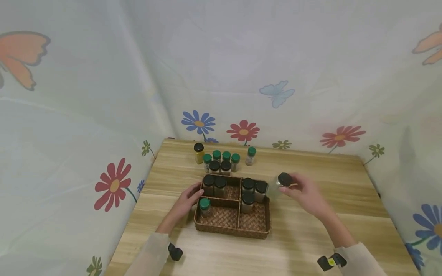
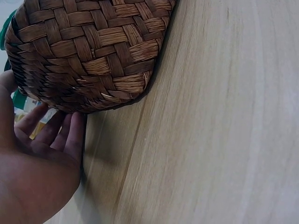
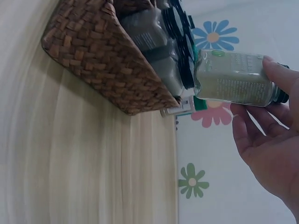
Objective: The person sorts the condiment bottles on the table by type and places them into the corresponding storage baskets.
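Observation:
A woven basket [image 1: 235, 232] with three compartments lies on the table. My left hand [image 1: 187, 200] holds its left side; in the left wrist view the thumb is at the rim and the fingers [image 2: 74, 135] lie against the outer wall. To the right of the basket, my right hand [image 1: 304, 191] grips a clear spice jar [image 3: 233, 77] with a black lid [image 1: 284, 179], raised off the table. The back left compartment has two black-lidded jars [image 1: 220, 187], the right one three black-lidded jars [image 1: 247, 202]. One green-lidded jar [image 1: 205, 208] stands front left.
Behind the basket stand several green-lidded jars [image 1: 235, 162] and two black-lidded jars [image 1: 214, 167]. A yellow jar [image 1: 199, 155] with a black lid is at the back left, and a lone green-lidded jar [image 1: 251, 156] to the right. A flowered curtain [image 1: 221, 96] surrounds the wooden table [image 1: 310, 226].

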Demonstrator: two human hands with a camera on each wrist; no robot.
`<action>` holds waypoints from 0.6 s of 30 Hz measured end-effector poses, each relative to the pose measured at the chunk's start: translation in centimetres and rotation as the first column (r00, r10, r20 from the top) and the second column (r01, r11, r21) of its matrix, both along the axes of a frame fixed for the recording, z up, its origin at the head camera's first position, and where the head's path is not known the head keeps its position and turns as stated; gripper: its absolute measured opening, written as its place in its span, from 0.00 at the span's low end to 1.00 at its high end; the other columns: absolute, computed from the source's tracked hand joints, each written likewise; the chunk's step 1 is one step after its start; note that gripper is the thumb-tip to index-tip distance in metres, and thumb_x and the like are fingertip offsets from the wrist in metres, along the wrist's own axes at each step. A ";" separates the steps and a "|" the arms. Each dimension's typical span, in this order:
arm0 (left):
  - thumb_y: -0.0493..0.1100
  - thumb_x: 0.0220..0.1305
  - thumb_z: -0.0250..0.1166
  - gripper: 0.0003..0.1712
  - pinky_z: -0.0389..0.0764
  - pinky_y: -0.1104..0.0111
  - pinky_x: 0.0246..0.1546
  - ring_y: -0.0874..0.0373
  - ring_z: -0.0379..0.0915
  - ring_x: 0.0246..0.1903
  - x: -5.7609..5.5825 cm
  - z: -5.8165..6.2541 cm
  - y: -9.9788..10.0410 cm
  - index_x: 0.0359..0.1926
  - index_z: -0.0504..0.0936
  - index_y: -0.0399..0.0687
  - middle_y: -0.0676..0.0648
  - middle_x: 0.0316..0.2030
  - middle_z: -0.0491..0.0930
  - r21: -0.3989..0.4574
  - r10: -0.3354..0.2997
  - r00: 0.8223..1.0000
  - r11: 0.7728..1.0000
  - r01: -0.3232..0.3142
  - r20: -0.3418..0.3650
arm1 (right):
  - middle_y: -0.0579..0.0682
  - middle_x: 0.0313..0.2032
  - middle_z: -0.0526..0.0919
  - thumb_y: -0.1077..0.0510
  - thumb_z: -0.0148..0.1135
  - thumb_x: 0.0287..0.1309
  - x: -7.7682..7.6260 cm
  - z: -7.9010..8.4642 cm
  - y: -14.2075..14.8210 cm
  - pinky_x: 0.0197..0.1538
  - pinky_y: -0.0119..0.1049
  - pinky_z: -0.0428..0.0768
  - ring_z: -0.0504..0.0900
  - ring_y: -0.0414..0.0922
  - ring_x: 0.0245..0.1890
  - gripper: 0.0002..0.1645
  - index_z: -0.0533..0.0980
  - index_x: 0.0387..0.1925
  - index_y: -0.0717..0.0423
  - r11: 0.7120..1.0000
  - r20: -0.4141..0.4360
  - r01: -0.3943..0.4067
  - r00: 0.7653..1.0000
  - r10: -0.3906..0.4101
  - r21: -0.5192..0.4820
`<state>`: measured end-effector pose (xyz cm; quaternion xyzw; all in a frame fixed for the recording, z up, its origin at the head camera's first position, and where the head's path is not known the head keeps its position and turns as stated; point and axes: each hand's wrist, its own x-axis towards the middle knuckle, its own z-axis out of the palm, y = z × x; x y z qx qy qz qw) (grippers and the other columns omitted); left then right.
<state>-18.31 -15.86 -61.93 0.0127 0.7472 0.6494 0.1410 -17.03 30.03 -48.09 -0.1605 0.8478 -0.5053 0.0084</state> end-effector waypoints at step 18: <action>0.59 0.79 0.61 0.38 0.67 0.43 0.73 0.41 0.63 0.75 0.0 0.0 0.1 0.81 0.65 0.50 0.38 0.78 0.65 0.003 0.004 1.000 1.000 -0.004 0.010 | 0.50 0.52 0.87 0.57 0.76 0.65 2.1 -5.0 -3.0 0.55 0.55 0.86 0.84 0.47 0.53 0.25 0.80 0.60 0.56 0.998 0.000 -0.064 0.998 0.064 0.012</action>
